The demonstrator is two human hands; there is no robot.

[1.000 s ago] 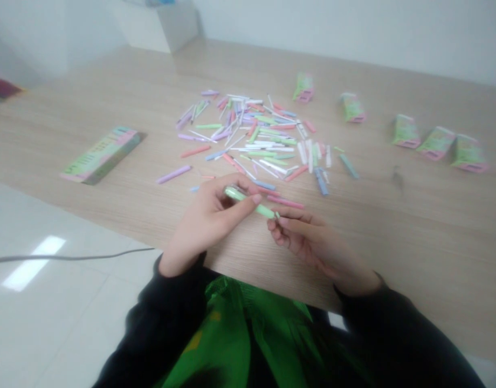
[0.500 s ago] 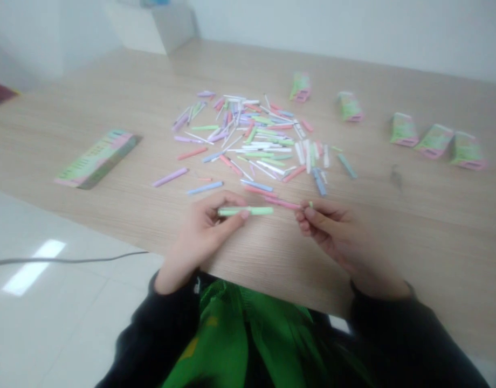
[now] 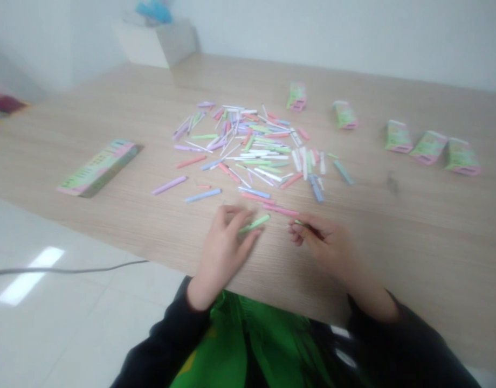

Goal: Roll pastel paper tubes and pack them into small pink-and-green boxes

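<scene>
A slim light green pen-like tube (image 3: 259, 221) lies tilted between the thumb and fingers of my left hand (image 3: 226, 250), its far end sticking out to the right. My right hand (image 3: 326, 240) is pinched around a small thin green piece (image 3: 298, 222), mostly covered by the fingers. Just beyond the right fingertips a pink tube (image 3: 281, 209) rests on the table, with a coral-red tube (image 3: 258, 199) and a blue tube (image 3: 254, 192) behind it. Past them spreads a loose pile of pastel tubes and white sticks (image 3: 260, 154).
On the left lies a flat green-and-pink printed box (image 3: 97, 167). Several small boxes of similar colours, such as one box (image 3: 429, 147), stand at the back right. A white container (image 3: 157, 43) with something blue sits at the back left. A cable (image 3: 70, 270) crosses the floor.
My left hand has turned, so the green tube now slants instead of lying level. The right hand has shifted slightly down, keeping its small green piece. The camera view has tilted up a little.
</scene>
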